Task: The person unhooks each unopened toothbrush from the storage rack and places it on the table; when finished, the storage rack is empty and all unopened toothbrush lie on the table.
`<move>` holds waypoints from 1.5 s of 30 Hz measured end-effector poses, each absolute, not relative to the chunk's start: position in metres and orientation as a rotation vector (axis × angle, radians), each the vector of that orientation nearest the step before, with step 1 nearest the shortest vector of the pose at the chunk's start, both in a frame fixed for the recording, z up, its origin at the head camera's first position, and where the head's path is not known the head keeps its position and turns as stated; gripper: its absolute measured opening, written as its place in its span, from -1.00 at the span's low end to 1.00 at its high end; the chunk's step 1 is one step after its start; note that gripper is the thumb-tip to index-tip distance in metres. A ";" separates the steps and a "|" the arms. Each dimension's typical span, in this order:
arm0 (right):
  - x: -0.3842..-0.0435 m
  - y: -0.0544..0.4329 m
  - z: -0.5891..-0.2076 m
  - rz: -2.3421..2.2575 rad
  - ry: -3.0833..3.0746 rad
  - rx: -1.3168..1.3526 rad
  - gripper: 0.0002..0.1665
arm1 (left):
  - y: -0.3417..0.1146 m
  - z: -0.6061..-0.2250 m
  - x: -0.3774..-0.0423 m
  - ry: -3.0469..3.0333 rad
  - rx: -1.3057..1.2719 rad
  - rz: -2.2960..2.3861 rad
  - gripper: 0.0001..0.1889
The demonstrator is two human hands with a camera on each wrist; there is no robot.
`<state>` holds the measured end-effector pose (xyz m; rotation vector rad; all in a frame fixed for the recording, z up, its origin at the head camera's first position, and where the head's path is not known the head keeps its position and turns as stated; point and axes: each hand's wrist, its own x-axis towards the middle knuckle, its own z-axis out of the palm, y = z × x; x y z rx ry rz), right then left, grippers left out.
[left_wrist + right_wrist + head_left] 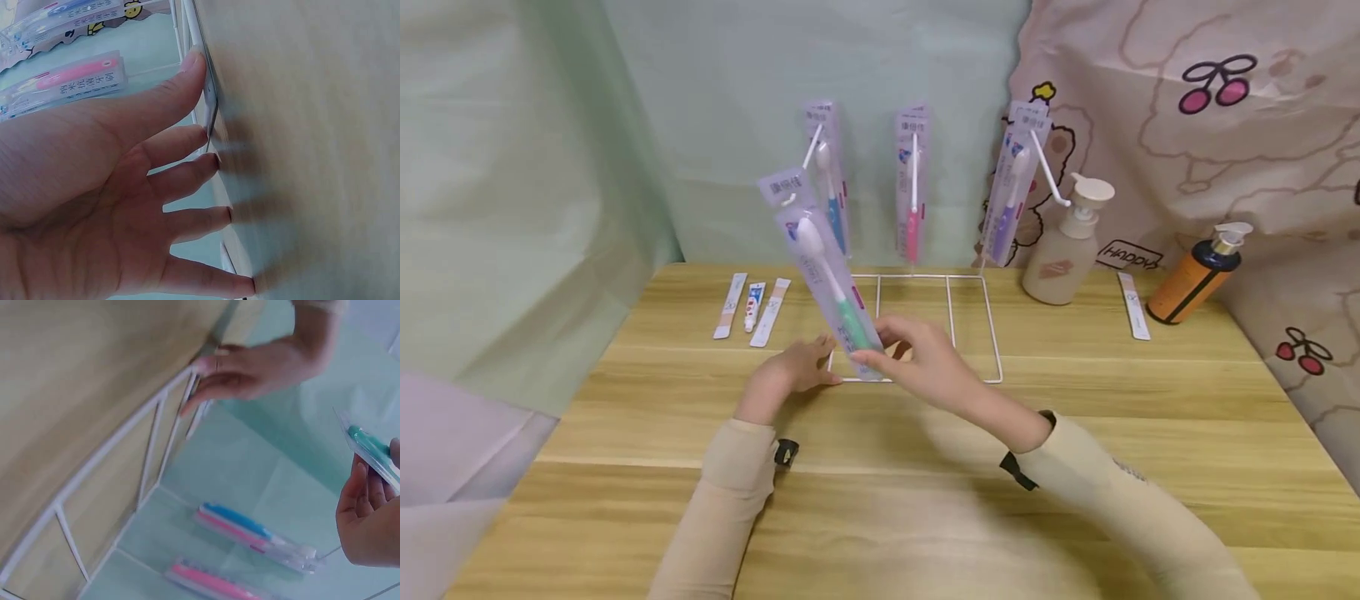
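My right hand (925, 362) pinches the lower end of a packaged toothbrush (831, 279) with a green handle. The pack leans to the left, its header hole at the tip of the rack's left prong (812, 147). At the front left corner of the white wire display rack (925, 381), my left hand (793, 371) rests, thumb on the base wire and fingers spread toward the table in the left wrist view. Behind, a blue-handled toothbrush pack (831, 187) hangs on the left prong, a pink one (912, 196) on the middle, a purple one (1011, 192) on the right.
Left of the rack lie a small toothpaste tube (754, 307) and two slim white packets, one (730, 307) on each side. To the right stand a cream pump bottle (1062, 250) and an orange-and-black pump bottle (1198, 279), with another slim packet (1133, 307) between them.
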<state>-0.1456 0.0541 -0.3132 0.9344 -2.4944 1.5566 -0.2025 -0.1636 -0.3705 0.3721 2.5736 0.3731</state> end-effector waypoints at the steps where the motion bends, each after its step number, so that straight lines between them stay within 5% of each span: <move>1: -0.141 0.057 -0.316 1.604 -2.502 0.924 -0.80 | -0.162 -0.372 -0.203 2.568 0.375 0.375 -0.21; 13: -0.096 0.088 -0.361 1.977 -2.920 0.655 -0.43 | -0.162 -0.375 -0.207 2.556 0.385 0.380 -0.20; 45: -0.056 0.038 -0.396 1.961 -3.375 0.556 -0.50 | -0.161 -0.370 -0.207 2.559 0.397 0.364 -0.20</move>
